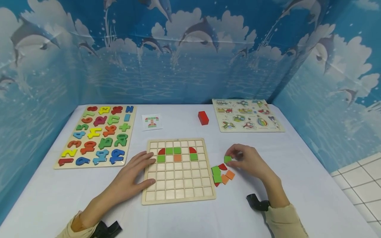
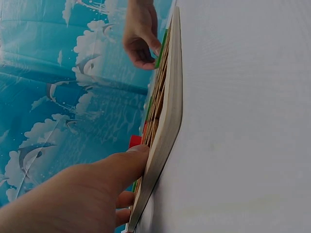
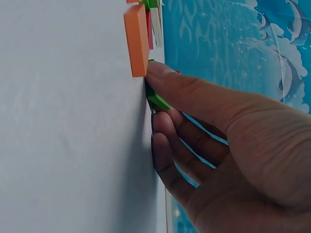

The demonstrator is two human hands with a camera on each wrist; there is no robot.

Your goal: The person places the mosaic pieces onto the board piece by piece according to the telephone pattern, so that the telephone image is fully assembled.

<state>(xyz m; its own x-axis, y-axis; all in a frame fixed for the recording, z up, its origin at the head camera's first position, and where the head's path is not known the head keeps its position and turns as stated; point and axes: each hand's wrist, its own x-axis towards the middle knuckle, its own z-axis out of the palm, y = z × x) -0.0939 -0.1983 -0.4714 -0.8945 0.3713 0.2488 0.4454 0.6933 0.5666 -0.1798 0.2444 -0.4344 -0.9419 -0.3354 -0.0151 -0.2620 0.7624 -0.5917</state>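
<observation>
A wooden grid board (image 1: 178,193) lies on the white table, with green squares (image 1: 169,150), an orange square (image 1: 177,157) and red quarter-circle tiles (image 1: 192,150) set in its upper cells. My left hand (image 1: 128,175) rests on the board's left edge, fingers spread and thumb lower down; the left wrist view shows the thumb on the rim. Right of the board, my right hand (image 1: 247,160) pinches a green square tile (image 1: 227,159) between thumb and fingers, close to the tabletop. Beside it lies a loose pile of green tiles (image 1: 217,178), orange tiles (image 1: 230,175) and red tiles (image 1: 222,167).
A number puzzle board (image 1: 98,135) stands at the left. Behind the grid board lie a pattern card (image 1: 152,122) and a red block (image 1: 203,118). A picture puzzle board (image 1: 247,115) is at the back right. Dolphin-print curtains (image 1: 184,76) enclose the table.
</observation>
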